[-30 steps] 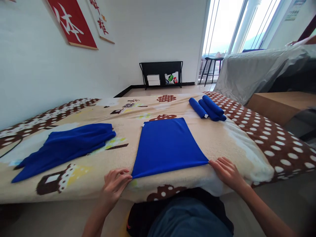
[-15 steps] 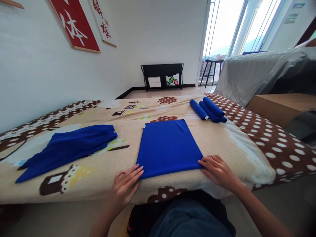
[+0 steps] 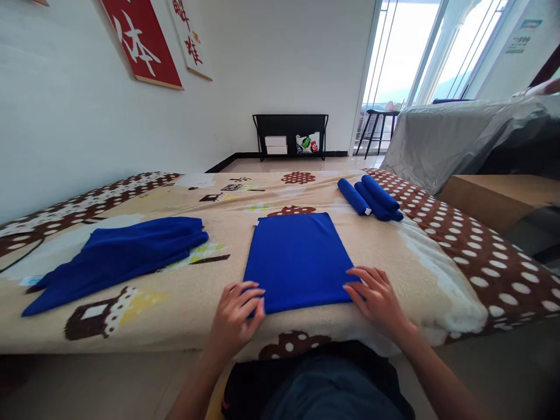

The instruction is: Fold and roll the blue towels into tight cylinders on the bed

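Observation:
A blue towel (image 3: 297, 259), folded into a flat rectangle, lies on the blanket-covered bed in front of me. My left hand (image 3: 238, 309) rests on its near left corner, fingers bent, with the thumb a little apart. At the near right corner is my right hand (image 3: 371, 294); its fingertips touch the cloth, and a gap shows between thumb and fingers. Neither hand has visibly closed on the fabric. To the left lies a loose, crumpled blue towel (image 3: 126, 251). Rolled blue towels (image 3: 353, 196) sit side by side at the far right.
The patterned blanket (image 3: 385, 251) has a brown polka-dot border. Beyond the bed, a low black rack (image 3: 291, 125) stands by the wall. A cardboard box (image 3: 499, 192) and a plastic-covered piece of furniture (image 3: 450, 128) are on the right. Scrolls (image 3: 144, 46) hang on the left wall.
Both hands have shifted inward over the near corners of the folded towel, and their fingers are more bent. The towels stay where they were; the view has shifted slightly.

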{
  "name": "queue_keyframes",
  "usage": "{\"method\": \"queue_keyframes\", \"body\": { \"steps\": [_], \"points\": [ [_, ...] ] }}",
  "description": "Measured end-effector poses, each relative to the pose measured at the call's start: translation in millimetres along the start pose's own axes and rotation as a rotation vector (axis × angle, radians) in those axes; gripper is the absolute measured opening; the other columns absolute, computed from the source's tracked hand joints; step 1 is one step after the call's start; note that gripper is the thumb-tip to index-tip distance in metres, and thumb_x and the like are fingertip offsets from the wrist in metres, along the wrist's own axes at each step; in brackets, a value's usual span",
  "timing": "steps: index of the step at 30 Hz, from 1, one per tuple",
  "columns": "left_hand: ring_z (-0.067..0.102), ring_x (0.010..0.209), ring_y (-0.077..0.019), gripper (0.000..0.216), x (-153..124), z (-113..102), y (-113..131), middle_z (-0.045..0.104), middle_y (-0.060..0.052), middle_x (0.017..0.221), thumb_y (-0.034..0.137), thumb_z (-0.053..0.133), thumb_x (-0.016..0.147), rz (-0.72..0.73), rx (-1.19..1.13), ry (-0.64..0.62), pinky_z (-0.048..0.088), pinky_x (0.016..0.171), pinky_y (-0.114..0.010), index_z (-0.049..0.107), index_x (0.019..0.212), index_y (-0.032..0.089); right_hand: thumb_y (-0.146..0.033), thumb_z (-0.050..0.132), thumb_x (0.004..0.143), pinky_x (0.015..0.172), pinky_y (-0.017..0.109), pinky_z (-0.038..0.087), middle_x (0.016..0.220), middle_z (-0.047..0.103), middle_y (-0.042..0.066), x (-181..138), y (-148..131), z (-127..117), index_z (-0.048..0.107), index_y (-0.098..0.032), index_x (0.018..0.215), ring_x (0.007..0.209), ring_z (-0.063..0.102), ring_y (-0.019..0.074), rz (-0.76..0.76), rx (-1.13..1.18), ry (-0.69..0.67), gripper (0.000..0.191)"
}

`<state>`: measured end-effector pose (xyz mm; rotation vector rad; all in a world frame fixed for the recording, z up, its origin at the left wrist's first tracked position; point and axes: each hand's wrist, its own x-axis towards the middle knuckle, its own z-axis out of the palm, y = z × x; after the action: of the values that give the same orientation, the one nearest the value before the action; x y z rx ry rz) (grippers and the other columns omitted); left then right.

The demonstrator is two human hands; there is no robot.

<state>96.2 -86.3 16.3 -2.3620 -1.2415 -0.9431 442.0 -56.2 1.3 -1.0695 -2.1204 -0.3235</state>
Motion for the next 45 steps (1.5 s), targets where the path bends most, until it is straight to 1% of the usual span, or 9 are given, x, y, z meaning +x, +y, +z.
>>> {"method": "queue_keyframes", "body": {
  "steps": [4,8,14,22,25,28,33,38,45],
  "points": [
    [0.056,0.131,-0.0223,0.042,56.3,50.2,36.5,0.062,-0.011,0.139,0.011,0.044,0.092,-0.18,0.005,-0.172,0.046,0.107,-0.04,0.061,0.13,0.014,-0.021,0.044,0.1,0.106,0.041,0.043,0.136,0.062,0.01,52.0,-51.2,47.9,0.064,-0.018,0.128,0.129,0.055,0.0233,0.158,-0.02,-0.096,0.035],
    [0.043,0.143,-0.0233,0.055,60.2,81.6,55.7,0.046,-0.015,0.153,0.01,0.038,0.092,-0.235,0.057,-0.334,0.039,0.116,-0.042,0.047,0.146,0.006,-0.016,0.037,0.1,0.114,0.041,0.037,0.151,0.046,0.013,56.2,-73.9,81.1,0.052,-0.01,0.144,0.142,0.042,0.023,0.221,-0.058,-0.256,0.047],
    [0.037,0.146,-0.0292,0.058,2.4,59.0,32.2,0.037,-0.009,0.158,0.041,0.042,0.1,-0.256,0.195,-0.233,0.032,0.118,-0.053,0.038,0.154,0.02,-0.048,0.036,0.103,0.122,0.045,0.027,0.157,0.037,0.01,2.0,-32.7,54.0,0.039,-0.012,0.153,0.147,0.034,0.0237,0.205,-0.14,-0.257,0.062],
    [0.043,0.143,-0.0253,0.054,-53.3,27.0,4.9,0.045,-0.006,0.154,0.033,0.04,0.101,-0.287,0.211,-0.187,0.027,0.12,-0.051,0.035,0.155,0.024,-0.046,0.032,0.104,0.123,0.047,0.023,0.155,0.039,0.01,-40.4,-6.5,27.0,0.042,-0.012,0.152,0.147,0.035,0.0242,0.23,-0.254,-0.234,0.06],
    [0.059,0.128,-0.0261,0.041,-19.7,10.3,0.2,0.064,-0.007,0.136,0.036,0.042,0.101,-0.286,0.191,-0.244,0.033,0.116,-0.054,0.061,0.134,0.022,-0.04,0.03,0.105,0.123,0.051,0.022,0.151,0.046,0.012,-6.5,-11.9,21.9,0.053,-0.011,0.144,0.147,0.034,0.0258,0.224,-0.239,-0.264,0.054],
    [0.06,0.126,-0.0228,0.038,57.6,11.4,-5.5,0.068,-0.007,0.13,0.032,0.041,0.1,-0.229,0.123,-0.236,0.037,0.116,-0.047,0.068,0.123,0.02,-0.029,0.031,0.103,0.124,0.044,0.022,0.157,0.037,0.011,60.8,-18.3,34.0,0.048,-0.01,0.147,0.151,0.026,0.0226,0.055,-0.123,-0.35,0.051],
    [0.032,0.149,-0.0163,0.055,168.0,80.2,-20.8,0.037,-0.009,0.159,0.017,0.034,0.097,-0.298,0.077,-0.44,0.027,0.123,-0.033,0.042,0.15,0.01,-0.024,0.041,0.097,0.125,0.04,0.019,0.163,0.025,0.009,160.6,-16.0,102.5,0.037,-0.014,0.155,0.153,0.019,0.0205,0.036,0.066,-0.626,0.059],
    [0.029,0.15,-0.0213,0.056,146.8,127.2,-57.8,0.032,-0.009,0.161,0.04,0.029,0.103,-0.423,0.13,-0.563,0.024,0.123,-0.045,0.038,0.153,0.018,-0.04,0.025,0.104,0.125,0.042,0.016,0.163,0.025,0.006,154.9,16.0,138.0,0.031,-0.018,0.157,0.153,0.019,0.0177,0.199,0.035,-0.66,0.058],
    [0.02,0.153,-0.0302,0.067,107.8,98.2,-114.2,0.024,-0.01,0.164,0.054,0.025,0.1,-0.558,0.227,-0.645,0.018,0.122,-0.057,0.031,0.157,0.019,-0.059,0.02,0.102,0.125,0.045,0.009,0.165,0.018,0.008,113.5,92.9,104.8,0.024,-0.018,0.16,0.154,0.013,0.0208,0.365,-0.024,-0.682,0.071]
  ]
}}
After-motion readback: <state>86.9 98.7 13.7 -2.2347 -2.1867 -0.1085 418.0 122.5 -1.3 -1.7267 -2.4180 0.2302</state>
